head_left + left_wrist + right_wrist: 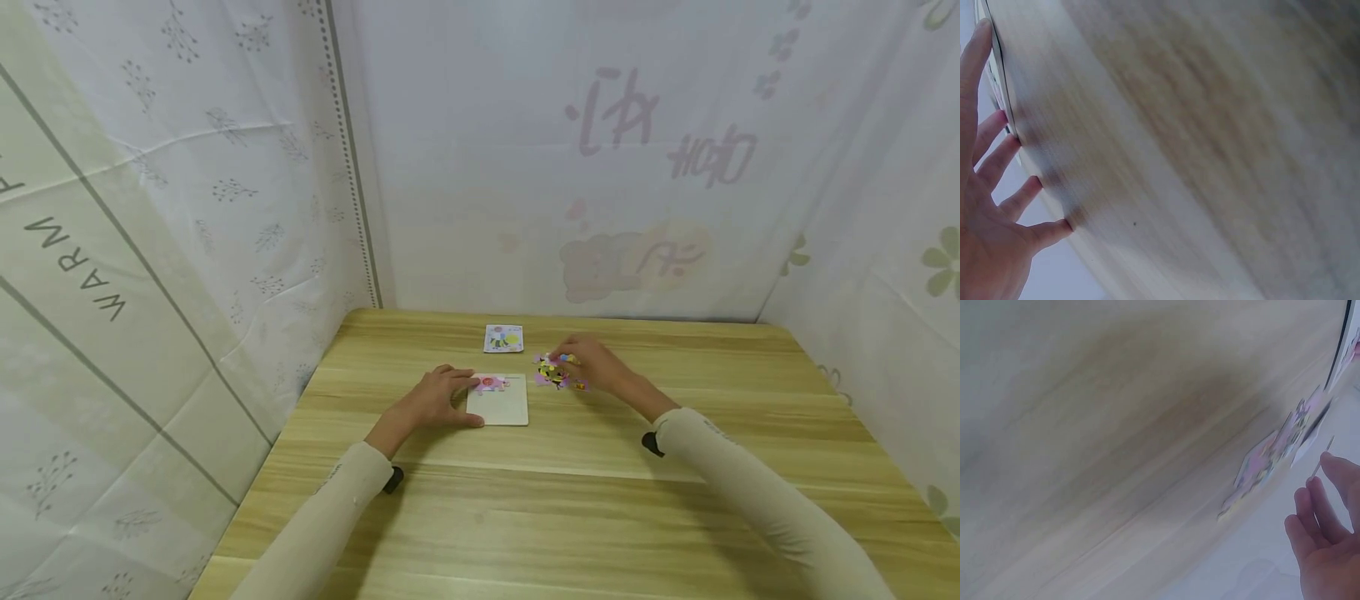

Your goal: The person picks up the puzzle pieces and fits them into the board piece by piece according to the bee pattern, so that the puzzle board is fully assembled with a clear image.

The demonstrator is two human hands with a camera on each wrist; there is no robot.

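A square, pale puzzle board point(498, 410) lies on the table, with a few joined pink jigsaw pieces point(491, 382) along its upper left. At the board's left side is my left hand point(435, 400), its fingers spread by the upper corner and its thumb on the lower edge. My right hand point(596, 367) pinches a thin jigsaw piece point(1320, 464), seen edge-on in the right wrist view, between thumb and fingertip. It is just above a pile of loose yellow and pink jigsaw pieces point(551, 375), right of the board. The held piece's printed face is hidden.
Behind the board lies a small square picture card point(503, 339) with a bee-like print. The wooden table point(480, 517) reaches back to a printed curtain point(480, 208), and more curtain hangs on the left and right.
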